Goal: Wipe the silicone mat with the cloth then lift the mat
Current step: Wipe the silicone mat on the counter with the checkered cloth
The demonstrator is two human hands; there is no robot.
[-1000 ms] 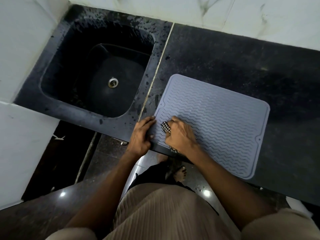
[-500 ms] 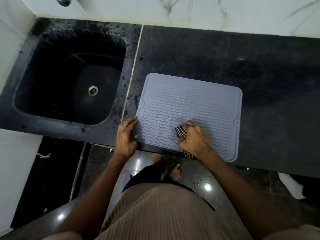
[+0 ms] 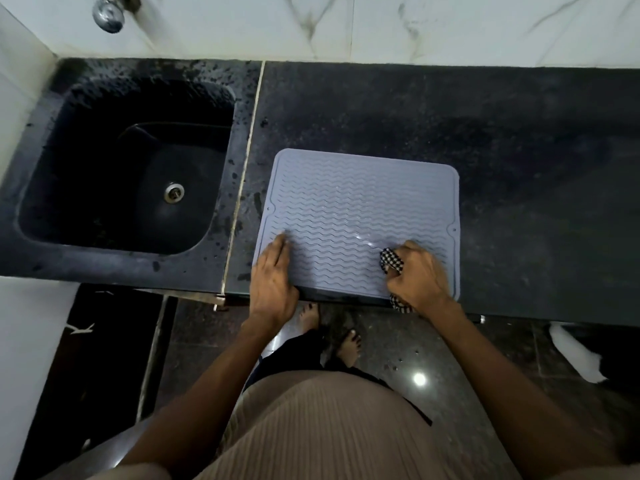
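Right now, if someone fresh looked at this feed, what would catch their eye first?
The pale grey silicone mat on the dark counter, with the right hand gripping a checkered cloth at its near right corner. The left hand presses flat on its near left edge. Left of that sits a deep black sink.

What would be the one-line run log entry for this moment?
phase: wiping | right hand: grips cloth on mat near right corner | left hand: flat on mat's left edge | mat: flat on counter
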